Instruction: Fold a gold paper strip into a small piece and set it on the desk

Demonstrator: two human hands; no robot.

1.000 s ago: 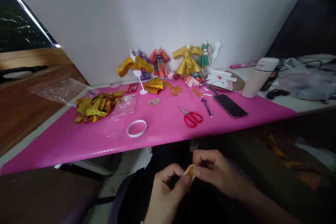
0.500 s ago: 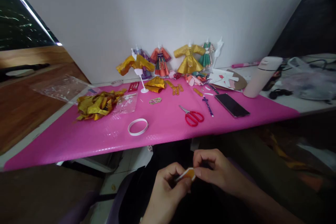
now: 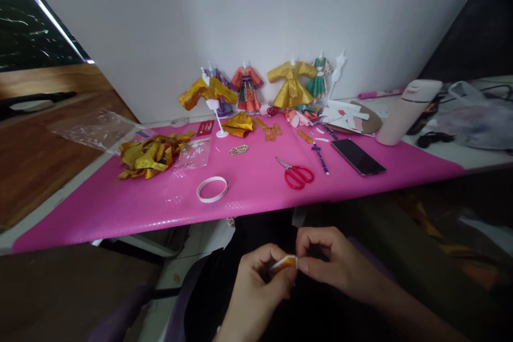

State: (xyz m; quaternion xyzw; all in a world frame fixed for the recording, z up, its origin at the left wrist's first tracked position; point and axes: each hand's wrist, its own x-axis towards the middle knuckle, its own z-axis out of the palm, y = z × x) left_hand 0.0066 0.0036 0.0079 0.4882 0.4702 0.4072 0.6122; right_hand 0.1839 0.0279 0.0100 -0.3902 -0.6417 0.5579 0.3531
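Note:
Over my lap, below the table's front edge, my left hand [image 3: 262,283] pinches a small golden fabric piece [image 3: 286,262] with a white edge. My right hand [image 3: 332,256] is closed with thumb and fingertips on the right end of the same piece. Fingers hide much of the piece. Nearest on the table are red-handled scissors [image 3: 296,173], lying with their blades toward the back left. A white tape ring [image 3: 212,189] lies left of them.
Miniature dresses on stands, one a golden dress [image 3: 292,85], line the back of the pink-covered table [image 3: 120,219]. Golden fabric scraps [image 3: 152,155] are heaped at left. A phone [image 3: 358,157], purple pen [image 3: 320,159] and pale bottle [image 3: 404,117] are at right.
The golden piece has tilted slightly between my fingers, and my left thumb covers more of it. Both hands keep their grip. The view has shifted a little.

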